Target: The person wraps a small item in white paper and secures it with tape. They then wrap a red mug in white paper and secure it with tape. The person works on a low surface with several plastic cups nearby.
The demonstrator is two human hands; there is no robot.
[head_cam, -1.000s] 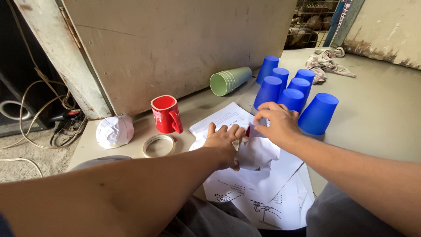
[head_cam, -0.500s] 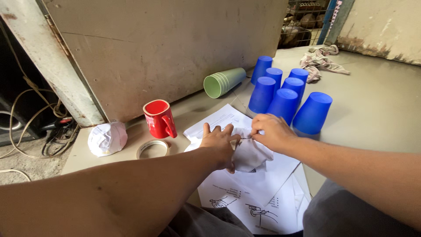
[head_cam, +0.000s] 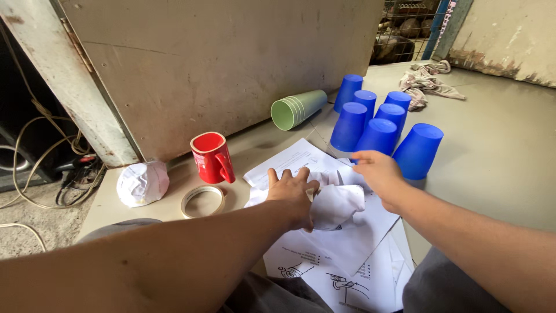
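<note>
My left hand point(head_cam: 291, 193) presses flat, fingers spread, pinning the crumpled white paper point(head_cam: 336, 200), while my right hand point(head_cam: 376, 172) pinches its far edge beside the blue cups point(head_cam: 379, 124).

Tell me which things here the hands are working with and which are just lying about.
In hand:
left hand pressing down on the crumpled white paper
right hand at the paper's far edge
printed sheets underneath

Lying about:
red mug
tape roll
paper-wrapped ball
stacked green cups on their side
upturned blue cups
rag
</note>
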